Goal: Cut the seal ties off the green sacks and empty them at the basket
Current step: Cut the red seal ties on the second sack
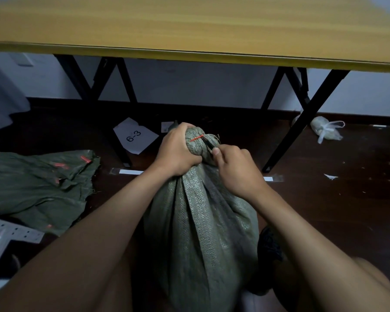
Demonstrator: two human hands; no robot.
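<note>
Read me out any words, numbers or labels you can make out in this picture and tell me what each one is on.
"6-3": printed on the white sheet of paper lying on the floor under the table, behind the left hand.
Small white label on the floor just past the sack: too small to read.
White strip on the floor: no text that I can make out.
Nothing else readable.

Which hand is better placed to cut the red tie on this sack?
Right. The right hand holds the dark cutter at the red tie, while the left hand grips the green sack at its neck.
</note>
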